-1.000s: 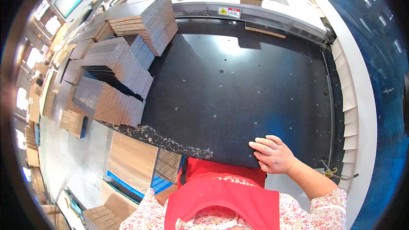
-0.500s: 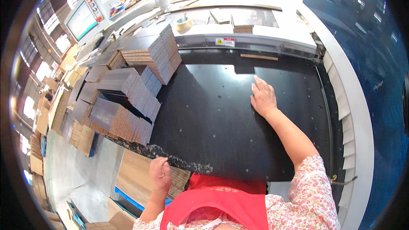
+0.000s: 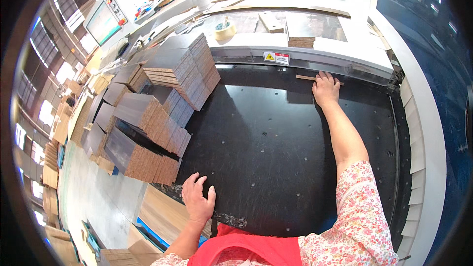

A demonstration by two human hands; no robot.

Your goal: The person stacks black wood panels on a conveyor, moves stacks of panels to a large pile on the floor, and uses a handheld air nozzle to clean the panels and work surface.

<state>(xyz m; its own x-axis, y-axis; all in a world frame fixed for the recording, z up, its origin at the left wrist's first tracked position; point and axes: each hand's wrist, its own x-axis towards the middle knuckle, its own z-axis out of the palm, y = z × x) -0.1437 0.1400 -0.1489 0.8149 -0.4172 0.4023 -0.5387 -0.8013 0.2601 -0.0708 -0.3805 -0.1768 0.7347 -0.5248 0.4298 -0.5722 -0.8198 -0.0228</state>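
Note:
A thin wooden strip (image 3: 305, 77) lies near the far edge of a black table (image 3: 276, 157) dotted with small holes. My right hand (image 3: 326, 90) reaches across the table to it, with the fingers stretched over the strip, whose two ends show on either side. Whether the fingertips grip it cannot be made out. My left hand (image 3: 198, 201) is at the table's near left edge with its fingers spread and nothing in them. Just beyond it stand stacks of dark-faced particle board pieces (image 3: 150, 160).
Taller board stacks (image 3: 180, 69) rise at the back left. Behind the table runs a pale machine beam (image 3: 241, 55), with a tape roll (image 3: 225, 31) and board offcuts (image 3: 300, 34) beyond. A control panel (image 3: 104, 22) is at the far left. A white ribbed guard (image 3: 416, 143) borders the right.
My right hand has moved farther across the table, onto the wooden strip. My left hand has come up to the table edge, and its curled fingers have spread. The view has shifted slightly.

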